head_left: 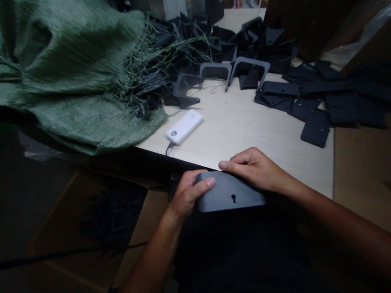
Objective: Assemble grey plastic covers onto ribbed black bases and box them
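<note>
Left hand (186, 195) and right hand (256, 171) closed on grey housing (229, 191), one each side, fingers over top edge; held just below table edge, keyhole slot showing. Pale table (248, 128) bears power bank (184, 127), black plates (313, 127) at right, black brackets (216, 69) beyond. Green sack (66, 80) upper left.

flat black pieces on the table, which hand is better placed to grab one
Right hand, probably: it lies nearer those flat black pieces than the left hand, and both are on the grey keyhole plate.
</note>
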A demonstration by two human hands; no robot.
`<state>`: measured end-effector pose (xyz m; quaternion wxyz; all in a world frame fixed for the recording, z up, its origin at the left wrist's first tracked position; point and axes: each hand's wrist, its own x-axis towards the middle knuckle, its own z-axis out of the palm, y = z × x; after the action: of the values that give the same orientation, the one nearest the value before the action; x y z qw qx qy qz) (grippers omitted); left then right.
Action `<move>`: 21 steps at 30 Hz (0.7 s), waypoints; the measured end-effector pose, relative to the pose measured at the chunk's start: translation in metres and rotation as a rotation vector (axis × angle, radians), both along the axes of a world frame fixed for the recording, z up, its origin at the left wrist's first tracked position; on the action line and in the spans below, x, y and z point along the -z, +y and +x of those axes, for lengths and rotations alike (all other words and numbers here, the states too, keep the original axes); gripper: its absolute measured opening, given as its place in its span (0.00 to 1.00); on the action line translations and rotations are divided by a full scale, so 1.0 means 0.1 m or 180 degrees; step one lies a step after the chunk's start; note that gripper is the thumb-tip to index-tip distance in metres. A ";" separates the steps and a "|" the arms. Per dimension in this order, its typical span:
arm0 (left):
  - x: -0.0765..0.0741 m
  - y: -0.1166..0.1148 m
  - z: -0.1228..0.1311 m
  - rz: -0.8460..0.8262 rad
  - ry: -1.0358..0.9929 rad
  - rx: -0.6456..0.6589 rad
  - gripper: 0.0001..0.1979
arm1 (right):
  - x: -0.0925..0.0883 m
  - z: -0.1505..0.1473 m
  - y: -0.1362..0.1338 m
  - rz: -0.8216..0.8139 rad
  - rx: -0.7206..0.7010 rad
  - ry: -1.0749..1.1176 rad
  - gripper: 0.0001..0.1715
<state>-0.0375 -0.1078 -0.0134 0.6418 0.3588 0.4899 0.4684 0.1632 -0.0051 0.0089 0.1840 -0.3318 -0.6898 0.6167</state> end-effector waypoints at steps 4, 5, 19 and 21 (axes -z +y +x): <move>0.00 0.03 -0.05 0.0068 -0.0067 -0.0867 0.20 | -0.08 0.05 0.15 0.1078 0.0885 0.0088 0.20; 0.01 0.04 -0.06 0.0149 -0.0101 -0.1237 0.19 | -0.10 0.08 0.19 0.1331 0.1170 0.0115 0.18; 0.08 0.01 0.05 0.0681 -0.0204 -0.1457 0.18 | 0.07 -0.14 -0.29 -0.1701 0.0657 0.1306 0.21; 0.05 0.02 0.02 0.0524 -0.0668 -0.1343 0.23 | 0.04 -0.11 -0.32 -0.1393 0.0366 0.1162 0.18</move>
<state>-0.0351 -0.1056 -0.0189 0.5457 0.2490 0.4448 0.6651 0.1520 -0.0373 0.0045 0.2638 -0.2857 -0.4759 0.7889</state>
